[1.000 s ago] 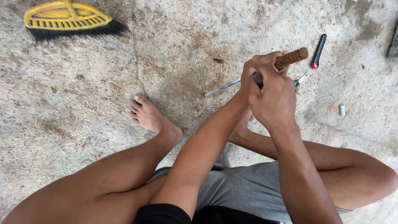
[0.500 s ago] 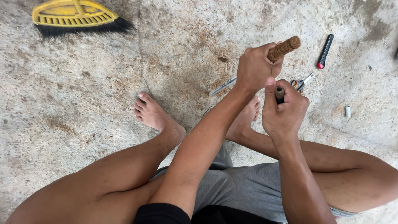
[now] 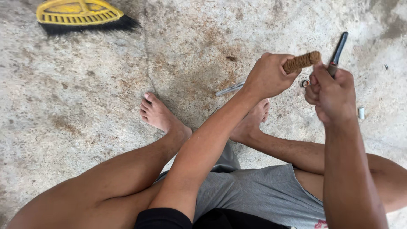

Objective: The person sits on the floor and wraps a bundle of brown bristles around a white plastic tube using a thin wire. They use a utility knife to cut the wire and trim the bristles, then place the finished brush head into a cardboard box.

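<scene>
I sit on a rough concrete floor (image 3: pixel 85 97) with bare legs bent. My left hand (image 3: pixel 267 76) grips a tool by its brown cord-wrapped handle (image 3: pixel 302 61); its thin metal blade (image 3: pixel 229 90) sticks out down-left below the fist. My right hand (image 3: pixel 333 95) is just right of the handle's end, fingers curled shut with thumb and forefinger pinched together. Whether it holds anything is hidden. Behind it on the floor lies a black pen-shaped tool (image 3: pixel 340 44) with a red end.
A yellow broom head with black bristles (image 3: pixel 78 15) lies at the top left. A small metal ring (image 3: pixel 304 83) shows between my hands, and a small white cylinder (image 3: pixel 361 113) lies at the right. My bare feet (image 3: pixel 159 114) rest below the hands.
My hands were together on the handle, then my right hand drew off to the right. My left hand has kept hold of the wrapped handle.
</scene>
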